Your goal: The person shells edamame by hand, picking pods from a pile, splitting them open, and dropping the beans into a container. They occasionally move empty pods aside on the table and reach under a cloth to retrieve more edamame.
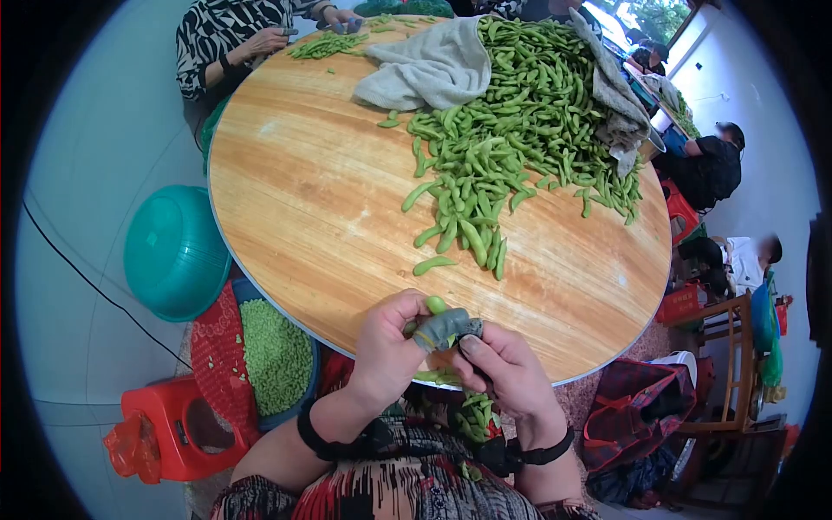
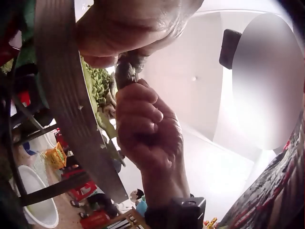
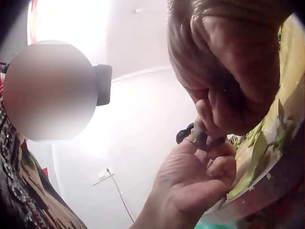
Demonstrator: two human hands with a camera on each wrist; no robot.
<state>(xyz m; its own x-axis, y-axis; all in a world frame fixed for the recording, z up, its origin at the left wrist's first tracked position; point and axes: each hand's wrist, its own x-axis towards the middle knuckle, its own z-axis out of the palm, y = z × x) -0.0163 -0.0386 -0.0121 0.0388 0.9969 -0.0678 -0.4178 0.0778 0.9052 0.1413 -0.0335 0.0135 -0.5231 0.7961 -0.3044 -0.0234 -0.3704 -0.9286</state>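
Note:
Near the table's front edge, my left hand (image 1: pixel 386 347) holds a green soybean pod (image 1: pixel 436 304), its rounded end sticking out above the fingers. Grey wrapping (image 1: pixel 442 328) covers a finger there. From the other side comes my right hand (image 1: pixel 520 368), fingers curled and a dark covering (image 1: pixel 471 328) on a fingertip. Both hands' fingertips meet, with a yellow-green bit showing between them; the fingers hide most of the pod. Beyond the hands, a large heap of soybean pods (image 1: pixel 520 113) spreads over the round wooden table (image 1: pixel 303 199).
Grey cloths (image 1: pixel 433 65) lie against the heap. Left of the table are a tub of shelled beans (image 1: pixel 316 347), a teal basin (image 1: pixel 173 251) and a red stool (image 1: pixel 165 416). A plaid bag (image 1: pixel 628 407) stands at right. Another person's hand (image 1: pixel 342 22) is at the far edge.

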